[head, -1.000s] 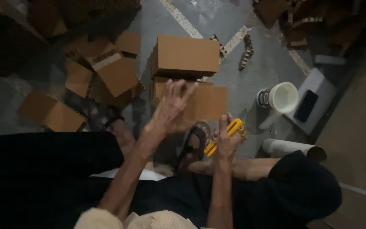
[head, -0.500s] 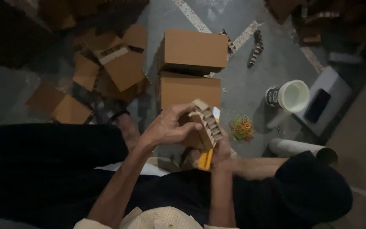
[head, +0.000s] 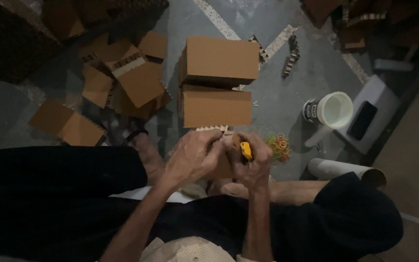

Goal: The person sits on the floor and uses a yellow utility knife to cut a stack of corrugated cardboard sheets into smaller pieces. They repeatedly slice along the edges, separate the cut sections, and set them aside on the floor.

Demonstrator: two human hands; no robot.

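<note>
Grey concrete floor (head: 277, 97) carries two stacked cardboard boxes (head: 217, 87); just below them the left hand (head: 195, 155), raised open a second ago, now clamps a small cardboard piece (head: 221, 165); the right hand (head: 253, 162), fingers curled, grips a yellow cutter (head: 246, 149) against it; cutting looks underway.

Your grey concrete floor (head: 277, 104) carries two cardboard boxes (head: 217, 106), flattened cardboard (head: 122, 82), rubber bands (head: 280, 144), a white bucket (head: 334, 110).

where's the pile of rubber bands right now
In the head view the rubber bands lie on the grey floor just right of centre, beside the right hand, with the white cup up and to their right.
</note>
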